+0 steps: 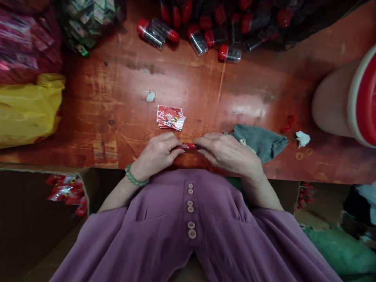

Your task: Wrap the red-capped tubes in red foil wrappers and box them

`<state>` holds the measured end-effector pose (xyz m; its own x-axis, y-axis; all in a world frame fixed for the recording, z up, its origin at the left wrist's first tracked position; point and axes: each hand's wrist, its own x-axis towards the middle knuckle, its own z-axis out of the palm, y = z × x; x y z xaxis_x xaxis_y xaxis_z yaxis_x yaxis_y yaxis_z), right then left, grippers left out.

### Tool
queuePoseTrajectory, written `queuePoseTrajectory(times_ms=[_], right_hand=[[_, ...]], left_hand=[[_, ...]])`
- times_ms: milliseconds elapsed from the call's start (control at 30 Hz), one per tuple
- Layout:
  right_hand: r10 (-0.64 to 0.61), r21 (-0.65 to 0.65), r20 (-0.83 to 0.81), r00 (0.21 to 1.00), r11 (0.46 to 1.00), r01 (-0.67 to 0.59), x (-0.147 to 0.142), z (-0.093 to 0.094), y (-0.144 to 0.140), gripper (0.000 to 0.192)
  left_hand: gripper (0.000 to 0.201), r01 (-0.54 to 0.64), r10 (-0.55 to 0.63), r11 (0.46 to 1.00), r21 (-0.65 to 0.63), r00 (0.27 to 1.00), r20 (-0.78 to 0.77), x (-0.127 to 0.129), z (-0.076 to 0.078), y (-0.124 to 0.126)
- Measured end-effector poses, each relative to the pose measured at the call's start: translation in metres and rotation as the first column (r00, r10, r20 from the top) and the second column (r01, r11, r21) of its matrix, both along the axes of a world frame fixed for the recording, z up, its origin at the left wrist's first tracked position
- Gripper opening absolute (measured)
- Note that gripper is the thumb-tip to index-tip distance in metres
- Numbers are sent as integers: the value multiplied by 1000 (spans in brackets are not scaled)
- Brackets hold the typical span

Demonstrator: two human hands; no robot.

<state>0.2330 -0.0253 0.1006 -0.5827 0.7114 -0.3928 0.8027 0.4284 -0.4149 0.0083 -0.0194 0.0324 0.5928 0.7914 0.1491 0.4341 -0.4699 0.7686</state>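
Pinching a slim red piece [190,146] btwn them, both hands are meeting at the nr edge of a reddish-brown table [126,86], right in front of the person's purple buttoned top [164,223]. L hand [158,152], w/ a green bead bracelet [132,179] circling its wrist, is gripping the L end w/ thumb & fingers. R hand [227,152] is gripping the R end, where a dark bit is showing. Both grips are nearly closed, w/ only the thickness of the piece btwn thumb & fingers. Fingers are hiding both ends, so can't tell its exact type.

Just beyond the L hand, a small stack of red printed packets [169,118] is lying flat-ish, approx. squared up. Nr the R wrist, a grey-green cloth [261,144] is lying crumpled; past it, a white paper scrap [302,138] & a few rubber bands [299,156] are sitting close together. A pale bucket w/ red lid [329,100] is standing at far R.

Along the back, red-capped clear tubes [198,41] are lying loose, w/ more piling up behind, in shadow. On the L side, a yellow plastic bag [28,113], a pink bag [26,47] & a bag of green-printed pcs [94,21] are crowding the table. Below the table edge, more red packets [69,190] are showing in a cardboard box [32,219] on the L.
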Motion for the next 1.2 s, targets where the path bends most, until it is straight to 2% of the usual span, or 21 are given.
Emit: queuePoseTrajectory(times_ms=[167,267,400,500,567,633,733,800,867,933,1067,1133,1200], right_hand=[[86,47,25,996,995,-87,-12,1,2,15],[114,42,-20,993,993,-113,-15,2,6,16],[51,-57,-168,984,996,-61,-12,-2,17,20],[-64,-185,-336,940,983,1,-5,-11,22,23],[-197,-291,-431,881,954,71,-1,-20,22,24],[-385,-425,-509,770,890,164,2,-31,20,25],[-650,-632,-532,542,731,256,4,-48,12,29],[-756,-723,-497,425,632,279,3,-56,7,32],[-812,-775,-473,341,568,277,1,-61,3,32],[-842,-802,-469,267,533,270,-1,-64,-1,31],[-870,-817,-474,133,492,300,-3,-70,-6,27],[-872,-814,-477,111,486,318,-3,-72,-8,28],[-871,-804,-476,120,487,341,-3,-74,-9,29]], left_hand=[[20,77,-65,995,64,984,-166,4,1,-4],[17,89,-87,996,8,990,-113,4,-3,-1],[15,64,-48,976,-207,995,82,0,-8,5],[20,65,10,885,-462,987,159,0,-9,9],[24,65,69,793,-606,978,195,2,-9,12],[28,76,125,705,-705,965,229,5,-9,15],[37,117,171,604,-789,947,271,10,-12,20],[42,142,197,545,-826,936,292,13,-14,21],[45,165,222,483,-860,927,302,15,-16,20],[47,172,285,433,-885,905,315,16,-18,17],[57,212,449,377,-902,810,378,14,-19,8],[56,239,467,373,-897,787,404,15,-20,1],[50,205,498,379,-903,777,385,18,-20,-6]])
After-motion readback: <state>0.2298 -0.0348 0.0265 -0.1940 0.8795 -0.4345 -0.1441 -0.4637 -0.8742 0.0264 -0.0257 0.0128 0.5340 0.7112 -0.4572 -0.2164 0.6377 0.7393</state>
